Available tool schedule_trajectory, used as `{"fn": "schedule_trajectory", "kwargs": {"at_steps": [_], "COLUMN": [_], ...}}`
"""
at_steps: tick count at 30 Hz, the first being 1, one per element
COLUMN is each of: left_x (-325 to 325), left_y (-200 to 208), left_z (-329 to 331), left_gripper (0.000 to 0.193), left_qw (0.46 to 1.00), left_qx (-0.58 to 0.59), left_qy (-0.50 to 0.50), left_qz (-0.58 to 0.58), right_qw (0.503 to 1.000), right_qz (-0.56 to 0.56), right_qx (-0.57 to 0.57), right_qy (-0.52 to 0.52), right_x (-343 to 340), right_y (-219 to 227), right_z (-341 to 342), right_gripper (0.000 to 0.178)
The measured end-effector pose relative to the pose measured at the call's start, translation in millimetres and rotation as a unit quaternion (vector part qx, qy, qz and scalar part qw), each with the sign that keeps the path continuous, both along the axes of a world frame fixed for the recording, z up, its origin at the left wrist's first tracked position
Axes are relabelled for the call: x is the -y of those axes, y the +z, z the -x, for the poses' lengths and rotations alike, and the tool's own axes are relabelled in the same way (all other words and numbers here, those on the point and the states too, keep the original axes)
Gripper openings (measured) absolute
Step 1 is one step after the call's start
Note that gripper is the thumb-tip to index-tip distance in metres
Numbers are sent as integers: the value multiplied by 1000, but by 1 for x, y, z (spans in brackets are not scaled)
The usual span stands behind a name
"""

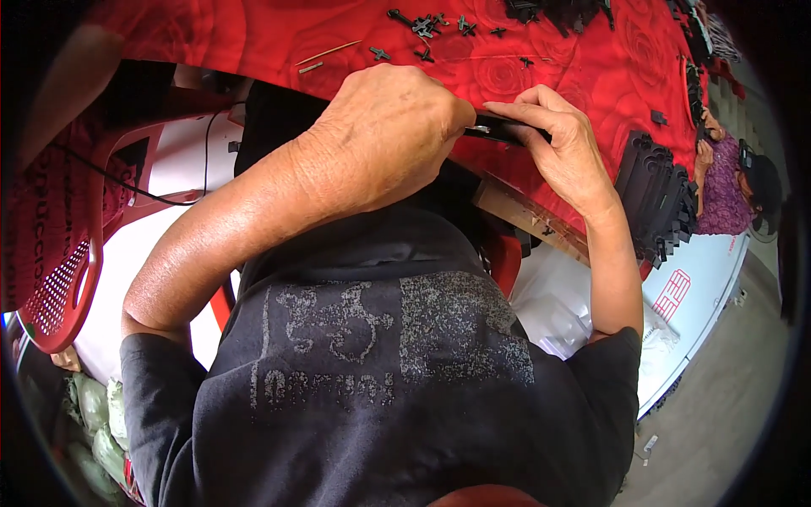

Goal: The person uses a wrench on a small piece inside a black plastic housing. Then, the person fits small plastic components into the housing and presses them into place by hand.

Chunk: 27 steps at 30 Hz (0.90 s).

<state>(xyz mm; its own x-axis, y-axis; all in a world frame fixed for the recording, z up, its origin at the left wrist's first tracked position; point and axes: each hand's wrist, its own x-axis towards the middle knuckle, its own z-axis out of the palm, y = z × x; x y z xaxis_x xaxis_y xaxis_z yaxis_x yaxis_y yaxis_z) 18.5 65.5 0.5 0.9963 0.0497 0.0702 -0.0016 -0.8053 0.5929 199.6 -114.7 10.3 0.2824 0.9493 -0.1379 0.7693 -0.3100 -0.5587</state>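
Note:
Just over the table's near edge, my right hand (562, 144) pinches a narrow black piece (513, 132) between thumb and fingers. My left hand (393, 135) is closed in a fist against the other end of that piece. A small shiny metal bit (480, 128) shows beside the left fist; the rest of whatever the fist grips is hidden behind my knuckles. Beyond my hands, small black cross-shaped parts (425, 27) lie scattered on the red rose-patterned tablecloth (583, 72). Two thin wooden sticks (329, 52) rest to their left.
A stack of long black plastic parts (650, 190) stands at the table's right side. More black pieces (574, 13) lie at the far edge. A red plastic chair (63, 296) is at left, near filled bags (93, 414). Another person in purple (725, 186) works at far right.

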Motion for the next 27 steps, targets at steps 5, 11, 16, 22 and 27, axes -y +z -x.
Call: {"fn": "schedule_trajectory", "kwargs": {"at_steps": [5,11,16,22,27], "left_x": [1,3,-3,-4,-5], "left_y": [-6,0,5,11,8], "left_z": [-4,-9,-12,-16,-18], "left_gripper": [21,20,20,22,23], "left_qw": [1000,998,995,990,991], "left_qx": [27,5,-11,-8,19], "left_qy": [0,-27,-41,-59,-62], "left_qz": [7,-57,-92,-126,-116], "right_qw": [998,994,984,956,944], "right_qz": [-43,-65,-176,-256,-272], "right_qx": [-36,-82,19,126,171], "right_qy": [-9,-32,-30,-62,-69], "right_x": [-1,2,5,29,32], "right_y": [-17,-25,-20,-36,-54], "right_z": [-7,-10,-5,18,21], "right_gripper": [29,33,31,29,32]}}
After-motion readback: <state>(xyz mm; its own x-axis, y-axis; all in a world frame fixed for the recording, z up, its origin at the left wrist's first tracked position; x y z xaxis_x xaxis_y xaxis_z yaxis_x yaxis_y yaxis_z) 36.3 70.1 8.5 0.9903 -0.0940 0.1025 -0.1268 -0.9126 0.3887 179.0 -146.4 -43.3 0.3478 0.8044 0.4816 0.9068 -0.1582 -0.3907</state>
